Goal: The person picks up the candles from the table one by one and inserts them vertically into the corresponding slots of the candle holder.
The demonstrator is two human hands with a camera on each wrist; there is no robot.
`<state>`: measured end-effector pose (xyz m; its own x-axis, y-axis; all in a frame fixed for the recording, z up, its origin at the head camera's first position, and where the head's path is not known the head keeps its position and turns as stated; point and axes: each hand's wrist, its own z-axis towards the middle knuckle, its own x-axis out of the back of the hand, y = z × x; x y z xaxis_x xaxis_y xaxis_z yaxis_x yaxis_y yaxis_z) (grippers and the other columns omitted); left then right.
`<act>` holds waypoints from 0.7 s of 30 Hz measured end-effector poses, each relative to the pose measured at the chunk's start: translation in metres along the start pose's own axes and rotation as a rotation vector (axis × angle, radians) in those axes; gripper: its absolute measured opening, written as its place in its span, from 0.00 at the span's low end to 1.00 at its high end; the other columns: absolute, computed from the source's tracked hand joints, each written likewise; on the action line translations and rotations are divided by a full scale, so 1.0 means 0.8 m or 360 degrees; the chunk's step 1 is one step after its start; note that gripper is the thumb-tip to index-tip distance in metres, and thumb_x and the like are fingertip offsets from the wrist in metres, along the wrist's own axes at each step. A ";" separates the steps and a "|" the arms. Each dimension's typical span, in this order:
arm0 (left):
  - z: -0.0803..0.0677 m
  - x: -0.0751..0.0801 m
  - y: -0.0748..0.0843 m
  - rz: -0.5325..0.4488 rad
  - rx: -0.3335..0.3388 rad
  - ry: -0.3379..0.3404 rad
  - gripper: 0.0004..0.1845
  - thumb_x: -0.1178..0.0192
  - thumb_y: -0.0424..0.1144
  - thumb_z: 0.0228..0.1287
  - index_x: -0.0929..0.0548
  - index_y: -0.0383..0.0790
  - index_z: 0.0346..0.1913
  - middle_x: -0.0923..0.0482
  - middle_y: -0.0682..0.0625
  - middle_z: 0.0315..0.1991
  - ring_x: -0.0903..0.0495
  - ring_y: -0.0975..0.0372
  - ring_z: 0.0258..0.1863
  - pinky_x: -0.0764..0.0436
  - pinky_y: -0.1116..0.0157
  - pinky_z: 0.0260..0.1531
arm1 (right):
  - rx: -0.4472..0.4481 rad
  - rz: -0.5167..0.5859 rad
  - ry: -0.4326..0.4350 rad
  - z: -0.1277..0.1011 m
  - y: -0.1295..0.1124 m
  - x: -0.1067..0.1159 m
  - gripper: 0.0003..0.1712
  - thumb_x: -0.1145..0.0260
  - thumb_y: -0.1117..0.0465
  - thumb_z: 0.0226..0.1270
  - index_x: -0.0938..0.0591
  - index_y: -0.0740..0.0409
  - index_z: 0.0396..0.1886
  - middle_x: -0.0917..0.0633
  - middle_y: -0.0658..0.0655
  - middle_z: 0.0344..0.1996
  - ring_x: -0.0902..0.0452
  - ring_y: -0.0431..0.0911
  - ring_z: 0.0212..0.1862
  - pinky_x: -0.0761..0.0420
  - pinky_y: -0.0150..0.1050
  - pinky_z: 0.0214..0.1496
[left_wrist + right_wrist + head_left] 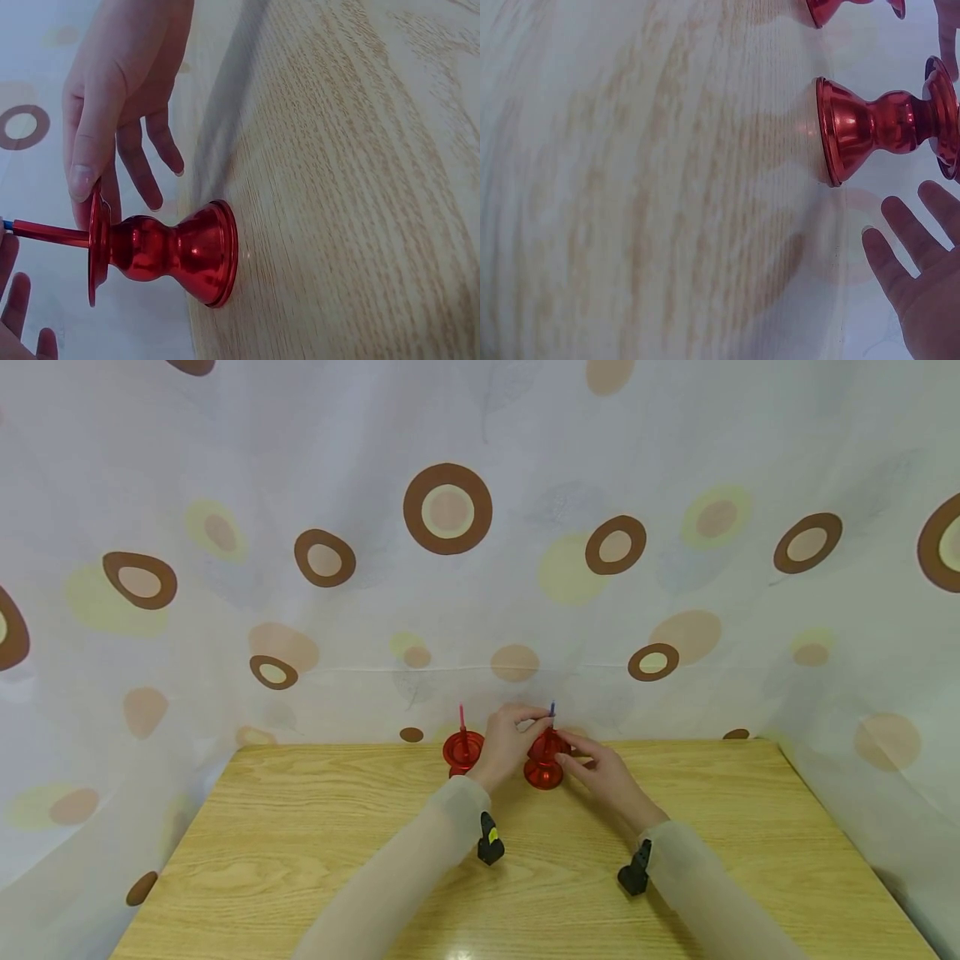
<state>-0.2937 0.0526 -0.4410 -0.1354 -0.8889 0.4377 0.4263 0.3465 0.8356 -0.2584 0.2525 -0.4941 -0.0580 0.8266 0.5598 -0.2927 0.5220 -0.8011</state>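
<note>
A red metal candlestick [543,775] stands upright near the table's back edge, a slim blue candle [552,705] rising from its socket. My left hand [507,745] pinches the blue candle near the socket top; in the left wrist view only its fingertips show. From the other side, my right hand [606,777] holds the candlestick's dish [96,255] by the rim between thumb and forefinger, its other fingers spread. In the right wrist view the candlestick's base [840,135] rests on the table, and the right hand's grip is cut off.
Left of my left hand stands a second red candlestick [454,750] with a pink candle [462,717], partly hidden by that hand. The wooden table [315,843] ends close behind both, against a patterned cloth [360,627] that also hangs at the sides.
</note>
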 end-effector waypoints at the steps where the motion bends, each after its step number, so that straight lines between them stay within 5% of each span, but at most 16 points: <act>1: 0.000 0.000 0.000 -0.0009 0.0007 0.0000 0.11 0.34 0.38 0.73 0.08 0.40 0.52 0.12 0.49 0.49 0.18 0.57 0.54 0.19 0.60 0.60 | 0.0000 0.0001 0.0002 0.000 0.000 0.000 0.28 0.35 0.59 0.79 0.25 0.60 0.74 0.23 0.66 0.70 0.23 0.64 0.66 0.16 0.56 0.57; 21: 0.000 0.000 -0.004 -0.0104 0.0095 -0.0027 0.12 0.33 0.40 0.73 0.09 0.40 0.53 0.12 0.51 0.51 0.18 0.59 0.56 0.19 0.59 0.61 | 0.0036 0.0018 0.0026 0.000 0.000 -0.001 0.28 0.36 0.59 0.80 0.26 0.62 0.74 0.22 0.66 0.69 0.20 0.63 0.60 0.18 0.59 0.59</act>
<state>-0.2952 0.0513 -0.4438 -0.1768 -0.9051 0.3866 0.3622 0.3054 0.8806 -0.2584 0.2515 -0.4944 -0.0457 0.8359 0.5470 -0.3137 0.5079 -0.8023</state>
